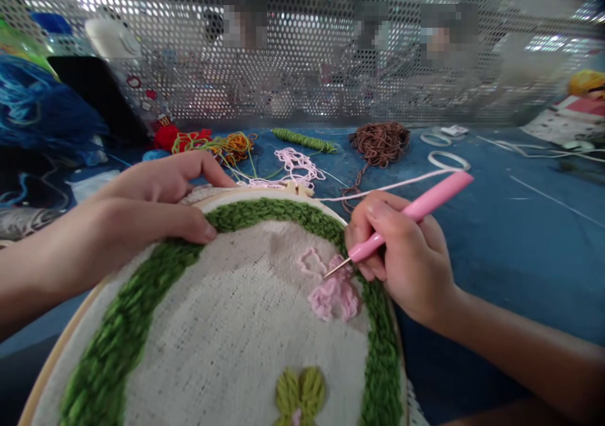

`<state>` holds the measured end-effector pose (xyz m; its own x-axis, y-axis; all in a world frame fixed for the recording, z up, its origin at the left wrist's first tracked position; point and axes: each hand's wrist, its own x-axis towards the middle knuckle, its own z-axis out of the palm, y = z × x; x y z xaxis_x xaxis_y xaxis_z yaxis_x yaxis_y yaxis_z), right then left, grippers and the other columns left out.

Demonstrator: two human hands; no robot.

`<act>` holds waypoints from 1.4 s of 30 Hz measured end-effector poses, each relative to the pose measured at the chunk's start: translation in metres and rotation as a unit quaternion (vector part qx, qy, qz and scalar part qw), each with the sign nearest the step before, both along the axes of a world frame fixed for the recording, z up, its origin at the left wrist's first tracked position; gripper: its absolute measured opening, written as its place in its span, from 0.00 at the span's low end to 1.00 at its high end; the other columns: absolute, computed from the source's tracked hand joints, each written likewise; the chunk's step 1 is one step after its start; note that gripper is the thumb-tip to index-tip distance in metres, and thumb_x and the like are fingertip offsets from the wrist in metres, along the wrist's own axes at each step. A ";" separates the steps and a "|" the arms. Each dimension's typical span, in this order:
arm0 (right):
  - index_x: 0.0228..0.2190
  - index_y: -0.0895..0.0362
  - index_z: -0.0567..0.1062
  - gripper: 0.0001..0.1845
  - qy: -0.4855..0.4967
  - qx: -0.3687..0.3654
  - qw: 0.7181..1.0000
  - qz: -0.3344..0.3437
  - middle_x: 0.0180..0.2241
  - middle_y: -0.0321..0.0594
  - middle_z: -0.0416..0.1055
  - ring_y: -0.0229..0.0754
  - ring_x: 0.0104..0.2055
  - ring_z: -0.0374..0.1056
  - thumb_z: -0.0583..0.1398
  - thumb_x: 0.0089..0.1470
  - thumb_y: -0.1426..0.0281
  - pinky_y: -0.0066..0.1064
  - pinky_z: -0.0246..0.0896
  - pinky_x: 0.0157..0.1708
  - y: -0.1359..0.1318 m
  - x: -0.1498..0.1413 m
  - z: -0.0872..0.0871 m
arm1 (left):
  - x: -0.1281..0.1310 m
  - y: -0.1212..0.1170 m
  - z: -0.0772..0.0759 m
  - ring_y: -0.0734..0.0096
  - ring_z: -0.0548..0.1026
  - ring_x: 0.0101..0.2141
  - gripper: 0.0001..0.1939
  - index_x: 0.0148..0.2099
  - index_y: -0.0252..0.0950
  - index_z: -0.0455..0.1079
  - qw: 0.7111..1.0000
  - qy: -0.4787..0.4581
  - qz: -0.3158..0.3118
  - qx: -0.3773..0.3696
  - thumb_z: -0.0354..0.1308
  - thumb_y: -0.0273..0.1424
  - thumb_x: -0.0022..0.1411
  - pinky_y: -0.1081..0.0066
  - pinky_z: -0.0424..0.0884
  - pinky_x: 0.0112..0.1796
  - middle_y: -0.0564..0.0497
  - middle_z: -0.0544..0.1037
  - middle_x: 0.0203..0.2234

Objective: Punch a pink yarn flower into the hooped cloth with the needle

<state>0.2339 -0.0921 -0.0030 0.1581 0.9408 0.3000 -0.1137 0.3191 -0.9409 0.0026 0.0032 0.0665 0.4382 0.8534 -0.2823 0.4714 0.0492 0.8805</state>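
A wooden embroidery hoop holds stretched cream cloth with a thick green yarn border. My left hand grips the hoop's upper left rim, thumb on the border and fingers behind. In my right hand is a pink punch needle, held like a pen and slanting down to the left. Its metal tip meets the cloth beside a pink looped flower at the upper right. Pink yarn runs from the handle's upper end toward the hoop's top. Lower down sits a yellow-green stitched motif.
Behind the hoop on the blue table lie a brown yarn bundle, a green yarn skein and loose pale pink yarn. Blue yarn and a dark phone-like slab stand left. A perforated metal panel closes the back.
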 end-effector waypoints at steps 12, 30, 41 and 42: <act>0.29 0.56 0.70 0.07 -0.316 0.081 0.939 0.107 0.24 0.33 0.66 0.33 0.26 0.62 0.57 0.60 0.70 0.26 0.57 0.25 -0.008 -0.004 0.005 | -0.006 0.000 -0.001 0.54 0.79 0.18 0.20 0.42 0.40 0.67 0.999 -0.035 -0.014 0.008 0.65 0.31 0.44 0.63 0.73 0.15 0.56 0.80 0.20; 0.22 0.55 0.67 0.18 -0.011 -0.015 1.000 -0.004 0.15 0.29 0.58 0.30 0.13 0.49 0.53 0.63 0.65 0.26 0.40 0.12 0.000 -0.001 0.000 | 0.006 -0.008 0.008 0.64 0.74 0.16 0.15 0.39 0.41 0.67 1.000 0.011 0.001 -0.022 0.61 0.28 0.45 0.72 0.70 0.15 0.58 0.77 0.17; 0.28 0.56 0.70 0.10 -0.209 0.023 0.973 0.096 0.21 0.31 0.65 0.31 0.20 0.59 0.56 0.61 0.68 0.24 0.55 0.18 -0.003 -0.005 0.001 | 0.003 -0.006 0.006 0.60 0.77 0.18 0.17 0.40 0.41 0.67 1.000 0.008 0.002 -0.020 0.62 0.28 0.45 0.68 0.73 0.17 0.57 0.78 0.19; 0.26 0.55 0.69 0.12 -0.144 0.001 0.987 0.064 0.18 0.30 0.62 0.30 0.17 0.55 0.54 0.62 0.67 0.23 0.50 0.15 -0.002 -0.003 0.000 | 0.003 -0.006 0.006 0.62 0.77 0.17 0.17 0.40 0.41 0.67 1.000 0.007 0.000 -0.020 0.62 0.28 0.45 0.69 0.73 0.16 0.58 0.78 0.19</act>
